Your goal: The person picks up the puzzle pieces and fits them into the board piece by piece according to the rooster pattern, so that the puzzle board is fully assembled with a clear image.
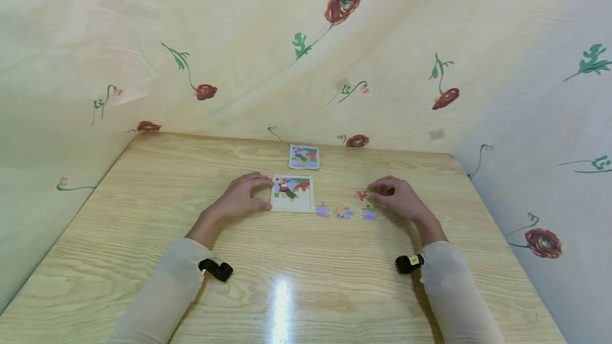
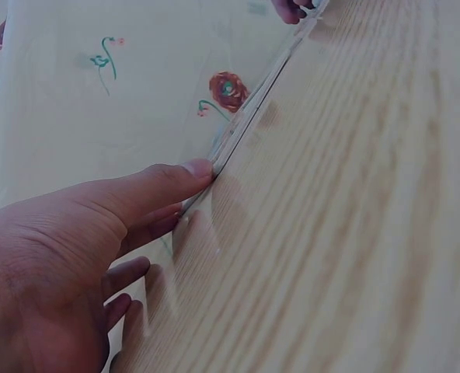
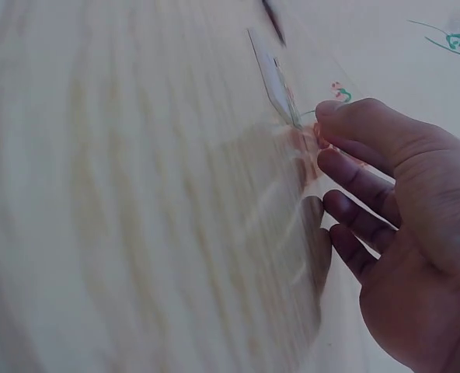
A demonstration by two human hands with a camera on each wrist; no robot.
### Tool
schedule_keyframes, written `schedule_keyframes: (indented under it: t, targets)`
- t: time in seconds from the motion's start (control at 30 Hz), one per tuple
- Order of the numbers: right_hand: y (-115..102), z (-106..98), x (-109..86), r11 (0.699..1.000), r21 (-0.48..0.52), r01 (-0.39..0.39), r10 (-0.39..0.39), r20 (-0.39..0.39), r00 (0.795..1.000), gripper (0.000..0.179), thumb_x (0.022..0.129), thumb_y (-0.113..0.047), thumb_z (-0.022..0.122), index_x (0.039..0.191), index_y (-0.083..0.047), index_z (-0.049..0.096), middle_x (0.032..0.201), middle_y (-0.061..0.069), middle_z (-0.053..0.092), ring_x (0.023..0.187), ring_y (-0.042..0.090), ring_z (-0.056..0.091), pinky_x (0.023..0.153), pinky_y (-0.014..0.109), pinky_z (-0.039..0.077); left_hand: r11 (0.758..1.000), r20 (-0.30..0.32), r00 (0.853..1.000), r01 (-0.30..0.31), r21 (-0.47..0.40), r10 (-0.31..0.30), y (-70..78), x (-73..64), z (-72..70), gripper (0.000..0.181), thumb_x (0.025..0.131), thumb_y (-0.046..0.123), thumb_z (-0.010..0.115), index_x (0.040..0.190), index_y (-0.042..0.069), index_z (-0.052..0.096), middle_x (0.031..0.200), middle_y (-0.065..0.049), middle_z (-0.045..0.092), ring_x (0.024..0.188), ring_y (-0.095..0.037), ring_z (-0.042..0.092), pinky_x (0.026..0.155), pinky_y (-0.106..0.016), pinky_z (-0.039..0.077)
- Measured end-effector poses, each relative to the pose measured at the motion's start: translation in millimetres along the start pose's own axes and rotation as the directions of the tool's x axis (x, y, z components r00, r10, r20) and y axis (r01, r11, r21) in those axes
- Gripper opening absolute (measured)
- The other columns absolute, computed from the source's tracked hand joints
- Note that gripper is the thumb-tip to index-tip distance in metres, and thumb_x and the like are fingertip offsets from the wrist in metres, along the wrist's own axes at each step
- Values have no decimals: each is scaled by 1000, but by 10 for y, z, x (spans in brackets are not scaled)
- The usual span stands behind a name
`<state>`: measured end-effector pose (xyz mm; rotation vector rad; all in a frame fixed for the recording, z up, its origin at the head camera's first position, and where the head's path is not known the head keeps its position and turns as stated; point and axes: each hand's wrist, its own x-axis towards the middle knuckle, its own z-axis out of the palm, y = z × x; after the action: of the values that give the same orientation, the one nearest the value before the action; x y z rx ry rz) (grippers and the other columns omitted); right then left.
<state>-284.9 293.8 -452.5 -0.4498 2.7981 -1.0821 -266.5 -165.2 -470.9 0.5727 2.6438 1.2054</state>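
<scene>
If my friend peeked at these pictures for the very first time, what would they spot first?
Probably the bright, unfinished rooster puzzle on the wooden table, with the left hand at its left edge. Next might come the red puzzle piece pinched by the right hand, off to the puzzle's right. Behind the table, a big red flower on the pale cloth stands out too.

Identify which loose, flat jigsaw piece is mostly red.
It's the small red jigsaw piece, pinched by the right hand. The other three, a purple-and-pink piece, a yellow-and-purple piece and a green-topped purple piece, lie in a row.
</scene>
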Motion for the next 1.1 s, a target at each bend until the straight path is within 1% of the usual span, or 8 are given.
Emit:
schedule_keyframes:
  t: [0.1, 0.2, 0.33, 0.37, 0.57, 0.6, 0.97, 1.1]
  targets:
    - [17, 9, -1, 1000, 6, 8, -8, 18, 1000, 25, 99, -28, 70, 121, -17, 75, 125, 7, 66, 108, 20, 58, 86, 26, 52, 1000, -1, 1000, 3, -1, -3, 5, -7, 0, 62, 87, 34, 82, 144, 22, 62, 161, -5, 46, 158, -35, 26, 125, -71, 12]
    - [25, 25, 0, 1000, 6, 6, -6, 26, 1000, 24, 99, -28, 71, 120, -18, 75, 126, 6, 65, 110, 20, 57, 90, 30, 51, 1000, -1, 1000, 0, -4, 0, 16, -18, -6, 62, 87, 34, 82, 144, 22, 62, 161, -5, 47, 158, -34, 25, 125, -70, 10]
    - [11, 32, -5, 1000, 1, 24, -24, 35, 999, 25, 99, -27, 71, 121, -17, 75, 127, 9, 65, 114, 25, 57, 95, 38, 49, 1000, -2, 1000, -7, 0, 7, 15, -18, -3, 61, 87, 34, 82, 144, 21, 62, 160, -6, 48, 158, -35, 25, 125, -71, 11]
    - [-52, 25, -23, 1000, 6, 22, -22, 42, 999, 26, 99, -25, 71, 122, -14, 75, 128, 11, 64, 116, 27, 57, 96, 42, 49, 1000, -3, 1000, -10, 0, 10, 14, -18, -3, 61, 87, 34, 82, 144, 21, 62, 160, -6, 48, 158, -35, 26, 125, -71, 11]
    - [-66, 35, -27, 999, 39, 12, -15, 75, 997, 28, 99, -25, 70, 124, -11, 73, 130, 13, 62, 126, 33, 53, 107, 56, 45, 1000, -3, 1000, -13, 3, 13, 21, -28, -8, 61, 87, 33, 82, 143, 20, 62, 159, -5, 49, 158, -36, 26, 124, -72, 14]
    - [-10, 46, -10, 999, 40, 16, -19, 74, 997, 28, 99, -27, 71, 124, -13, 73, 130, 12, 62, 127, 32, 53, 107, 56, 45, 1000, -3, 1000, -13, 3, 13, 22, -28, -8, 61, 87, 32, 82, 143, 20, 62, 159, -5, 49, 158, -36, 26, 124, -72, 14]
    - [-7, 50, -16, 999, 34, 17, -19, 72, 997, 25, 99, -26, 71, 120, -13, 75, 127, 12, 61, 127, 34, 52, 109, 59, 43, 1000, -3, 1000, -8, -2, 8, 26, -31, -9, 61, 86, 32, 82, 143, 21, 63, 159, -4, 49, 158, -35, 26, 125, -70, 15]
    - [-12, 63, -16, 1000, 12, 26, -27, 47, 999, 22, 99, -25, 72, 117, -15, 76, 124, 11, 62, 121, 31, 55, 104, 53, 46, 1000, -1, 1000, -1, -10, 1, 29, -43, -10, 61, 86, 32, 82, 143, 21, 63, 159, -4, 48, 158, -35, 25, 125, -71, 13]
